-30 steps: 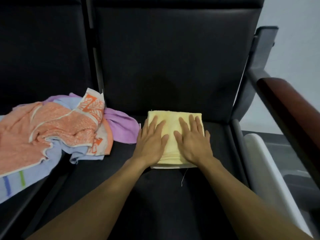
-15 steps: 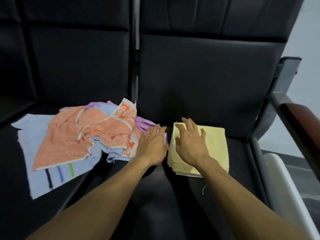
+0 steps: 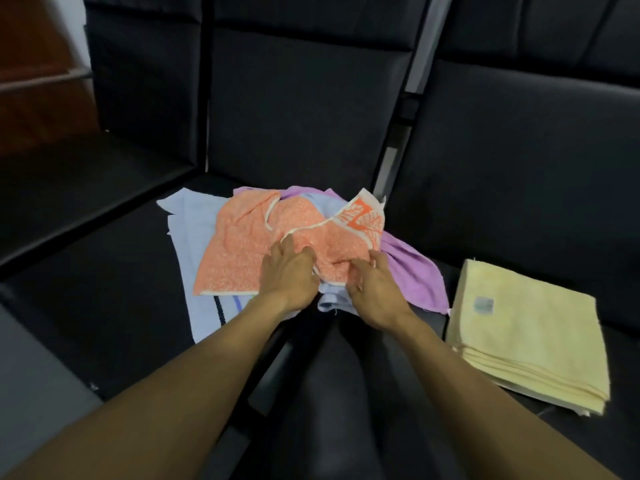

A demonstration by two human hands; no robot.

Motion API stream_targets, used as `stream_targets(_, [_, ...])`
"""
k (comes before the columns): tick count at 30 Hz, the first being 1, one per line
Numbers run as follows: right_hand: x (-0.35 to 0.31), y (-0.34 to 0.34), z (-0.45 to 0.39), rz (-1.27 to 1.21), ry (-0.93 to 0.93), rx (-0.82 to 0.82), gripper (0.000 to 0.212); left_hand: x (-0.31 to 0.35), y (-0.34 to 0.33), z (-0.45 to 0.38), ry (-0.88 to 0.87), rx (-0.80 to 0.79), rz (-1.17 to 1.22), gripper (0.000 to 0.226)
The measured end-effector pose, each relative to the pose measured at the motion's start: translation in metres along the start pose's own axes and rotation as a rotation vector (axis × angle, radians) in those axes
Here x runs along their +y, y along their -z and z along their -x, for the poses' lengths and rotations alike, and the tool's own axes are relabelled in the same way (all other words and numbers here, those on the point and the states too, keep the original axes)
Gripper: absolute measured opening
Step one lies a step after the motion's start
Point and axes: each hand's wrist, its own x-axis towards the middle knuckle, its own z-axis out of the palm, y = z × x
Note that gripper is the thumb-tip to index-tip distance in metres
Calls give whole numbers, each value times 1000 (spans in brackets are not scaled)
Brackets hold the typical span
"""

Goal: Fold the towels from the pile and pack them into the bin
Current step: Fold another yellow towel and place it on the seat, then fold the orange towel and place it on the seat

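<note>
Folded yellow towel [image 3: 530, 336] right of pile; purple towel [image 3: 414, 271] between.

A crumpled orange patterned towel [image 3: 277, 244] tops the pile on the middle black padded seat [image 3: 104, 271], over a pale blue towel [image 3: 194, 237] and a purple towel [image 3: 412, 271]. A folded yellow towel [image 3: 530, 334] lies on the right seat, near its front edge.
</note>
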Motion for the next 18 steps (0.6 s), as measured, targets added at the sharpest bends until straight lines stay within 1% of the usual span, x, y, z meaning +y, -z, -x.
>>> stream_targets(2, [-2, -1, 1, 23, 8, 25, 42, -7, -5, 1, 3, 8, 12, 40])
stream_targets(3, [-3, 0, 2, 26, 7, 46, 42, -9, -6, 1, 0, 36, 16, 39])
stream_targets(5, [-5, 7, 5, 25, -5, 97, 34, -5, -5, 2, -2, 101, 21, 34])
stream_targets(6, [-7, 11, 6, 33, -14, 115, 33, -3, -2, 2, -1, 112, 26, 33])
stream_targets(7, [-9, 17, 8, 47, -14, 116, 36, -1, 1, 2, 0, 106, 29, 32])
stream_targets(9, [-13, 27, 15, 83, 8, 54, 41, -1, 8, 0, 18, 45, 29, 31])
stream_targets(10, [-15, 31, 18, 101, 21, 18, 41, -3, 10, -2, 39, 2, 21, 31])
stream_targets(12, [-16, 36, 18, 107, 28, -3, 40, -7, 12, -6, 96, -53, 16, 30])
stream_targets(15, [-18, 34, 16, 90, 62, 8, 34, -11, 14, -9, 141, -43, 50, 32])
stream_targets(18, [-24, 27, 13, 50, 84, 9, 38, -17, 16, -15, 170, -31, 92, 35])
